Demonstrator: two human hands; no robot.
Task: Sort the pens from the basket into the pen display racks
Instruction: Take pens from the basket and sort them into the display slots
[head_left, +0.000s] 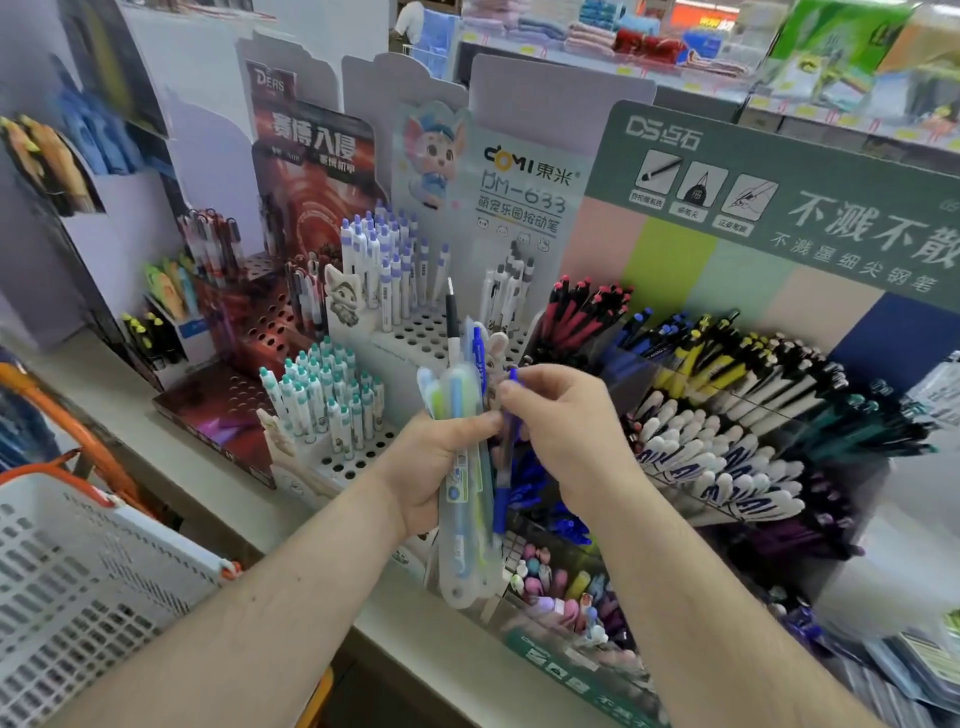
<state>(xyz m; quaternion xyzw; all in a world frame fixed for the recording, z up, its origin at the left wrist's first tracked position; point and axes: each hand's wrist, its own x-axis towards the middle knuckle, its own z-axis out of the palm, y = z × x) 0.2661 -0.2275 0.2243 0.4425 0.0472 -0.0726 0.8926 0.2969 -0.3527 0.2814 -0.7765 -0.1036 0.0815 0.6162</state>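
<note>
My left hand (441, 467) grips a bundle of pens (460, 415) upright in front of the racks: clear packets with green and blue pens, a black-topped pen and a blue one. My right hand (561, 431) pinches the top of a blue pen (503, 483) at the bundle's right side. Behind stands a white pegged rack (431, 332) with purple-capped and teal-capped pens. To the right a green display rack (779, 249) holds rows of red, blue, yellow, white and dark pens. The white basket (78, 571) with orange handles sits at the lower left.
A dark red pegged rack (260, 332) with a few pens stands to the left. Small pastel items fill a tray (561, 587) under my hands. The grey shelf edge (260, 519) runs diagonally. Packets lie at the far right (930, 660).
</note>
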